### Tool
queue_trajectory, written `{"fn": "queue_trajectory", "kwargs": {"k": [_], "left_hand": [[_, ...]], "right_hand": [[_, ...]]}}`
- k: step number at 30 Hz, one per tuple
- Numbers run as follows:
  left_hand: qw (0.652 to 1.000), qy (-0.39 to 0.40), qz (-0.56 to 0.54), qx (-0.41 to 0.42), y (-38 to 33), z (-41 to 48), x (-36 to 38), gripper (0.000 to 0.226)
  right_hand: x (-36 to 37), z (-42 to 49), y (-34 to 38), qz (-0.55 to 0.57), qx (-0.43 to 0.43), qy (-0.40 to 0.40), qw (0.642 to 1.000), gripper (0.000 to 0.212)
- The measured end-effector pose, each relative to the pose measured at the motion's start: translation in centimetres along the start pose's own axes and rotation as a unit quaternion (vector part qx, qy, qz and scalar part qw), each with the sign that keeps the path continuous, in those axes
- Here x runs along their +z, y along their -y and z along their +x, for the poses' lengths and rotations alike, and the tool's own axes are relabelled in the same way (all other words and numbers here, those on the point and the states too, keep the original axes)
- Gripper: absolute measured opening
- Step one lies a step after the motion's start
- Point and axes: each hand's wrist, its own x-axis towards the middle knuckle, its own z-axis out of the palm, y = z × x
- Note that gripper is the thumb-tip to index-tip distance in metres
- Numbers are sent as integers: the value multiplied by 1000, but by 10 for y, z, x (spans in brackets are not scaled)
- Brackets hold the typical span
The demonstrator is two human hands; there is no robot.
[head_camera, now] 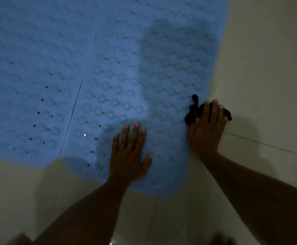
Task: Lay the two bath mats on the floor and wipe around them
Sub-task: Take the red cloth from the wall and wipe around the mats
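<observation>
Two blue bath mats lie flat side by side on the pale tiled floor [267,85], the left mat [29,76] and the right mat [144,68], with a thin dark seam between them. Both show rows of round bumps and small holes. My left hand [128,152] rests flat, fingers spread, on the near part of the right mat. My right hand [206,126] presses a dark cloth [193,110] down at the right mat's right edge, where mat meets floor. Part of the cloth sticks out on either side of the fingers.
Bare floor tile runs along the right side and in front of the mats, with a grout line [267,145] to the right of my right hand. The scene is dim, and shadows fall across the right mat.
</observation>
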Motion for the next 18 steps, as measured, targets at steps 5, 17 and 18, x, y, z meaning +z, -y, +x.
{"fn": "queue_trajectory", "kwargs": {"k": [5,17,18], "left_hand": [[1000,4,28,-2,1,-2,6,83],[999,13,43,-10,-3,-1,0,84],[999,11,41,-9,-2,-1,0,84]], "right_hand": [[6,4,6,6,36,-35,999,63],[4,0,-1,7,10,-4,1000,63],[3,-1,0,5,11,-2,1000,63]]}}
